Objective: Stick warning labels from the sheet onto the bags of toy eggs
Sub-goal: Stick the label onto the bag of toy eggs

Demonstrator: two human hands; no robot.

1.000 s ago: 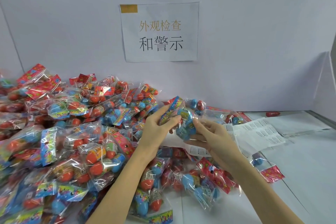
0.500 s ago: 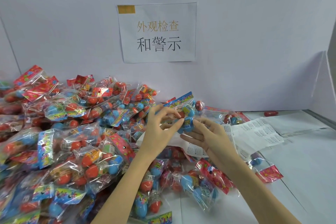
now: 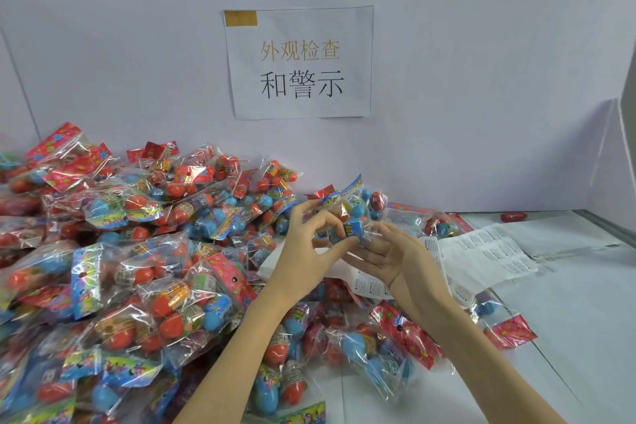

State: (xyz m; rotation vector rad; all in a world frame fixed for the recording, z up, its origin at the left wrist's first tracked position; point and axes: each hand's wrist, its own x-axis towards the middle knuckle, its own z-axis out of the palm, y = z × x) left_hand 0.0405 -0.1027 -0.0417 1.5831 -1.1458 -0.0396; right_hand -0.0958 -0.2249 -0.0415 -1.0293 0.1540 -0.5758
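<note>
Head view: both hands meet above the table, in front of the big heap of clear plastic bags of red and blue toy eggs [image 3: 144,251]. The left hand [image 3: 306,251] pinches one clear bag with a blue header card [image 3: 347,213] between thumb and curled fingers; the right hand [image 3: 395,258] cups it from below, fingers curled round its lower end. Since a second ago the bag has turned, its header now pointing up and right. The white printed label sheet [image 3: 481,255] lies just right of the hands.
</note>
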